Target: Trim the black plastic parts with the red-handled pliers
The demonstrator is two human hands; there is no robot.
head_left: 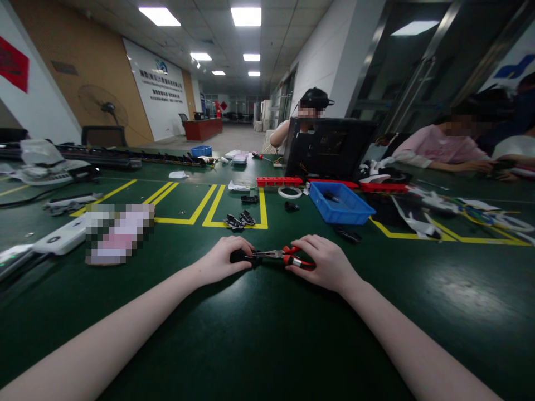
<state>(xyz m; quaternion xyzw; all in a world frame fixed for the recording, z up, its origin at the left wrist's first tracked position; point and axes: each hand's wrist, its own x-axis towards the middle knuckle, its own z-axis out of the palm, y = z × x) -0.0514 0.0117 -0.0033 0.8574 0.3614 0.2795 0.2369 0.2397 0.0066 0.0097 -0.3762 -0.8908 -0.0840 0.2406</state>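
Note:
My left hand is closed around a small black part, mostly covered by the fingers. Red-handled pliers lie in my right hand, whose fingers wrap the two handles. The tips of the pliers point left and meet the black part at my left fingertips. Just beyond, several black pieces sit by the yellow tape, and another black piece lies farther back. A black cylindrical piece is between them and a blue bin.
A white power strip and a blurred pink item lie at left. Behind the bin are red strips, a white ring and a black monitor-like panel. Wires and scraps lie at right. Other people sit across the table.

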